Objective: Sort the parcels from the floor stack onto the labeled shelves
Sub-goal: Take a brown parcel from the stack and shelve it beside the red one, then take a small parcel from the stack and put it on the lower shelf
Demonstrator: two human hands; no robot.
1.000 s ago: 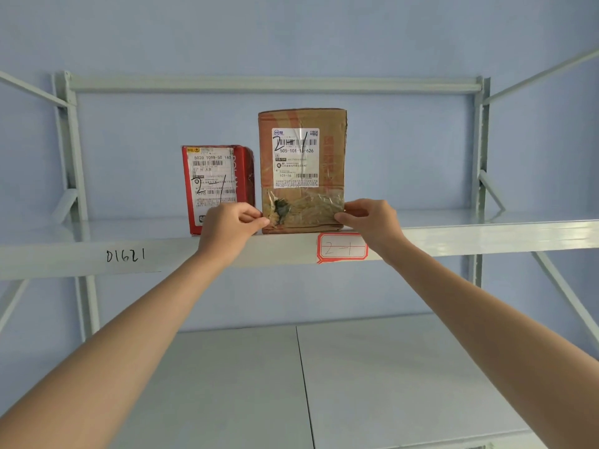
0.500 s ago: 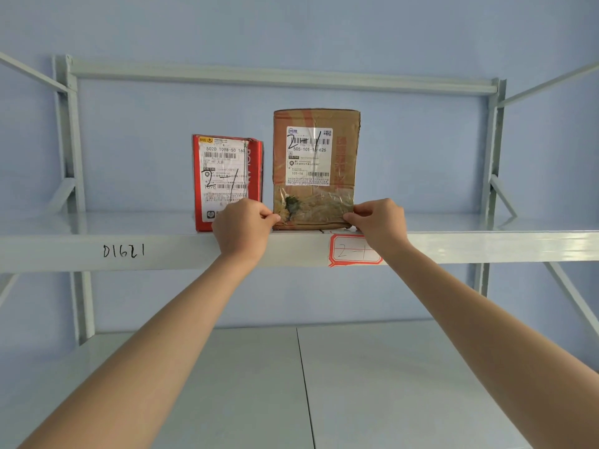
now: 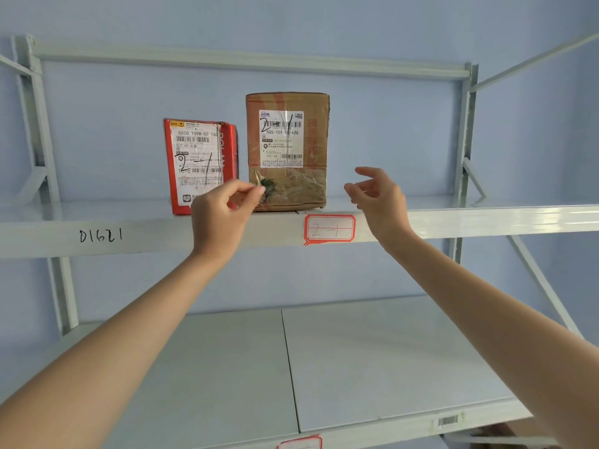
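Note:
A brown cardboard parcel (image 3: 287,150) marked "2-1" stands upright on the upper shelf (image 3: 453,218), just above the red-edged label "2-1" (image 3: 329,229). To its left stands a red parcel (image 3: 199,163), also marked "2-1". My left hand (image 3: 220,218) hovers in front of the gap between the two parcels, fingers curled, holding nothing. My right hand (image 3: 377,197) is off to the right of the brown parcel, fingers spread, a clear gap between them and the box.
The shelf front carries the handwritten mark "D1621" (image 3: 100,235). The lower shelf (image 3: 372,358) lies beneath my arms, with a red-edged label (image 3: 299,443) and a barcode sticker (image 3: 447,420) on its front edge. Upright posts (image 3: 465,157) and diagonal braces frame the rack.
Both hands have let go of the brown parcel's lower corners and drawn back. The right hand has moved out to the right and spread; the parcel stays standing on the shelf.

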